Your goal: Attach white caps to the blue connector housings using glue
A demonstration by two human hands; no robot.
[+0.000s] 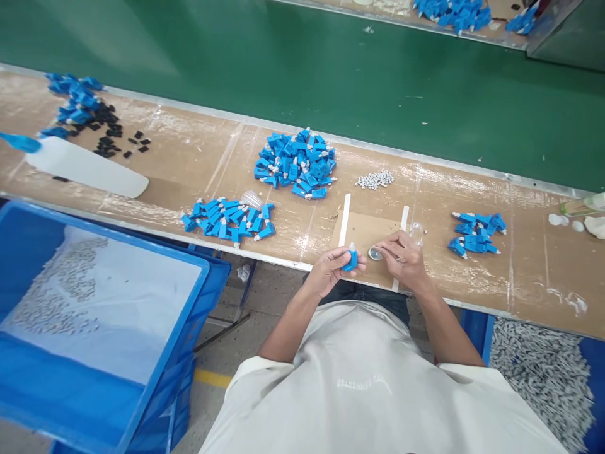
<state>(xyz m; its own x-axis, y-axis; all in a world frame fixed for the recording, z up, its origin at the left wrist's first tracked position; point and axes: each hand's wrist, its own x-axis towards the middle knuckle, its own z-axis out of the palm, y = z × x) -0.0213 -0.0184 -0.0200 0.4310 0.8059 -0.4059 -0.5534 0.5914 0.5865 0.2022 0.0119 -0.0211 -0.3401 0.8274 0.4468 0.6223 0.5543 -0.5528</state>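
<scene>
Between the fingers and thumb of my left hand (325, 272) is a blue plastic part (350, 261) with a whitish tip pointing away from me. My right hand (405, 260) is closed in a pinch at a small round dish (374, 254); whatever its fingertips hold is too small to make out. Both hands are above a cardboard sheet (371, 226) with white tape strips at its sides. Beyond them lies a heap of similar blue parts (295, 161), and a smaller group of blue parts (227, 219) is to the left. Small grey-white pieces (375, 180) are piled past the cardboard.
More blue parts (477, 234) lie at right. At far left are black pieces (109, 129) and a white, blue-ended object (87, 165). A blue crate (201, 277) stands below left; a bin of grey pieces (541, 378) is below right. A green surface (302, 69) runs behind.
</scene>
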